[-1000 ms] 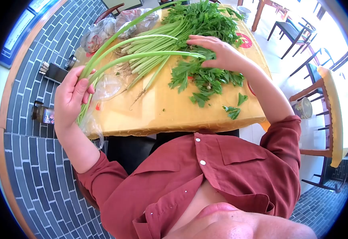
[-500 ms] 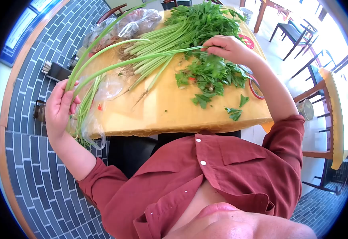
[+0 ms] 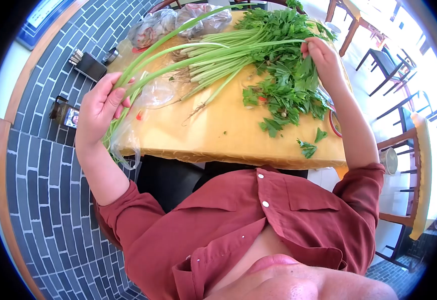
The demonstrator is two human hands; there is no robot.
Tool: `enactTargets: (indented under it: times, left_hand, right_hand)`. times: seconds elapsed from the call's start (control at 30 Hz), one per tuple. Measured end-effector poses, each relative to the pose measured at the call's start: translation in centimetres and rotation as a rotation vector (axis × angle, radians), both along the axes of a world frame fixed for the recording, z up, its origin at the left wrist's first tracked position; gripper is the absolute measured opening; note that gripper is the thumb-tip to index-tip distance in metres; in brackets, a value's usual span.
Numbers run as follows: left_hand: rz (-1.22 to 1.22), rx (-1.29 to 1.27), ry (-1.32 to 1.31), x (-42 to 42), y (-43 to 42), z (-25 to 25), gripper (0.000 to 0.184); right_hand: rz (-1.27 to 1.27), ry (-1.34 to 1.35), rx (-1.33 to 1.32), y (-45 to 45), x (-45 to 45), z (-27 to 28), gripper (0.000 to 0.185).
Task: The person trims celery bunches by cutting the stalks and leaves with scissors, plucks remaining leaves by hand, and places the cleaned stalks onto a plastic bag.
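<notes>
My left hand (image 3: pixel 101 107) is closed around several long celery stalks (image 3: pixel 178 64), held over the table's left side. The stalks fan out to the right. My right hand (image 3: pixel 322 57) pinches the thin far end of one stalk, with green leaf hanging just below the fingers. Under the stalks lies a pile of celery (image 3: pixel 228 67), its pale rooted ends toward the left and its leafy tops (image 3: pixel 273 27) toward the right. Loose celery leaves (image 3: pixel 283 102) are heaped below my right hand. More thin stalks (image 3: pixel 116 132) hang in a clear plastic bag (image 3: pixel 128 150) beneath my left hand.
A yellow cloth covers the table (image 3: pixel 198 135). Filled plastic bags (image 3: pixel 153 30) sit at its back left. A dark utensil holder (image 3: pixel 91 66) and a dark container (image 3: pixel 63 112) stand by the brick wall. Chairs (image 3: pixel 383 70) and another table (image 3: pixel 413 165) are on the right.
My right hand has moved right and slightly up along the stalk, and leaf now hangs at its fingers. My left hand keeps its grip on the stalks. The whole view has shifted a little.
</notes>
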State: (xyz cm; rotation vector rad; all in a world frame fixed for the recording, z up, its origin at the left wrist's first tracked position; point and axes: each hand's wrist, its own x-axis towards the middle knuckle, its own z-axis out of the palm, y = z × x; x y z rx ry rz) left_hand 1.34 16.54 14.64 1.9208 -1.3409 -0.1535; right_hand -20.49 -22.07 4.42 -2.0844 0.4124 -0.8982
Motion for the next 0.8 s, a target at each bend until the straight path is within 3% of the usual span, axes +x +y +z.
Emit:
enactTargets:
  times: [0.07, 0.1, 0.2, 0.23, 0.33, 0.37, 0.47, 0.5, 0.6, 0.73, 0.8]
  left_hand:
    - [0.032, -0.032, 0.017, 0.0, 0.1, 0.1, 0.022]
    - [0.048, -0.047, 0.024, 0.1, 0.2, 0.2, 0.023]
    - [0.112, -0.253, 0.108, 1.7, 1.4, 0.2, 0.026]
    - [0.112, -0.364, 0.14, 2.0, 1.4, 0.1, 0.029]
    - [-0.039, -0.731, 0.34, 2.5, 0.5, 0.4, 0.032]
    - [-0.24, -0.829, 0.449, 3.6, 0.5, 0.1, 0.035]
    - [-0.292, -1.149, 0.749, 3.9, -2.0, -1.7, 0.038]
    - [-0.438, -1.114, 0.885, 4.7, -2.7, -2.8, 0.035]
    - [-0.45, -1.159, 1.14, 3.0, -5.8, -6.3, 0.032]
    - [-0.295, -1.224, 1.134, -0.4, -8.7, -8.9, 0.044]
    - [-0.258, -1.181, 1.104, -1.1, -8.8, -9.9, 0.047]
  right_hand:
    - [0.082, -0.125, 0.292, -0.8, 0.0, 0.3, 0.024]
    - [-0.007, -0.061, 0.15, -1.4, -0.4, 0.5, 0.025]
    - [0.093, 0.186, -0.498, -2.5, -1.2, -0.4, 0.025]
    - [0.181, 0.403, -0.505, -2.4, -1.3, -0.5, 0.027]
    - [0.088, 0.388, -0.731, 0.4, -0.8, -2.4, 0.034]
    - [0.133, 0.429, -0.712, 1.1, -0.8, -1.9, 0.046]
    - [0.262, 0.278, -0.698, 2.7, -0.3, -1.6, 0.048]
    - [0.322, 0.255, -0.664, 3.4, -0.1, -1.6, 0.052]
    - [0.399, 0.261, -0.368, 7.8, -0.4, 0.4, 0.054]
    - [0.249, 0.195, -0.337, 8.7, -0.9, 0.2, 0.056]
    - [0.136, 0.234, -0.581, 7.3, -2.5, -0.2, 0.047]
